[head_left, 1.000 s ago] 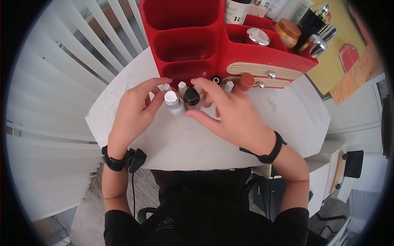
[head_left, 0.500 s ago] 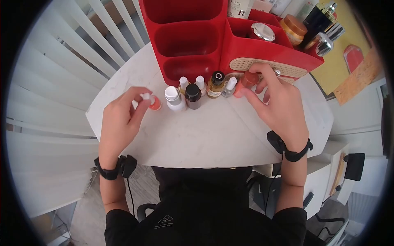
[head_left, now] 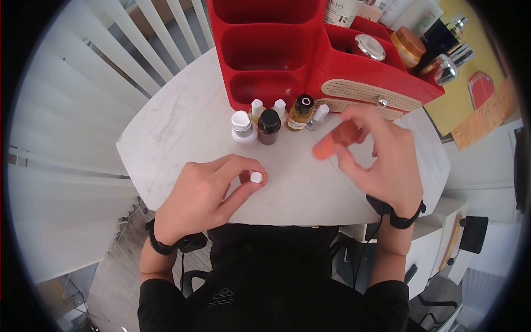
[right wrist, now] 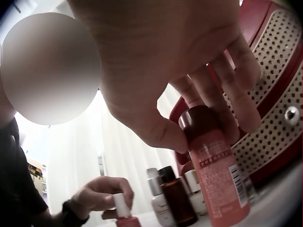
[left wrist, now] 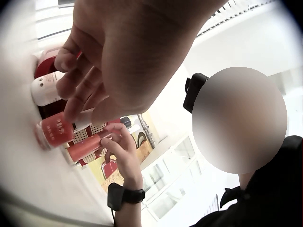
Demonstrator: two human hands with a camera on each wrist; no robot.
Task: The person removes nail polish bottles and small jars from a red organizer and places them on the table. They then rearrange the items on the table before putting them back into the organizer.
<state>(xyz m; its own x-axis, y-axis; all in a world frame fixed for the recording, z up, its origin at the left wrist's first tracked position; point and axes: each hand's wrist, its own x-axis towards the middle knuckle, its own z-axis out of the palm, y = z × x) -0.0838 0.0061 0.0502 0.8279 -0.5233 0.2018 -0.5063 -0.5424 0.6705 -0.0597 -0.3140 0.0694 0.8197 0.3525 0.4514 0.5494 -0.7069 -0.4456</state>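
Observation:
My left hand [head_left: 213, 188] pinches the white cap [head_left: 256, 177] of a coral nail polish bottle [left wrist: 57, 130] between thumb and fingers, near the front of the table. On the right, my right hand [head_left: 384, 155] grips a taller coral bottle [right wrist: 218, 184] by its brownish-red cap [right wrist: 196, 120], and it leans in the head view. Between and beyond the hands stand a white bottle [head_left: 243, 133], a dark bottle with a black cap [head_left: 269, 130] and an amber bottle [head_left: 299, 117]. Small white-capped bottles [head_left: 318, 118] stand among them.
Behind the bottles stands a red organizer [head_left: 269, 50] with open compartments at left and woven-front drawers [head_left: 359, 91] at right. Jars and bottles fill its upper right, including a gold-lidded jar [head_left: 408, 45]. White vertical blinds [head_left: 99, 83] hang along the left.
My left hand took the small nail polish bottle left of the row, then brought it toward me and rightward. My right hand took the taller coral bottle and drew it off the row toward me.

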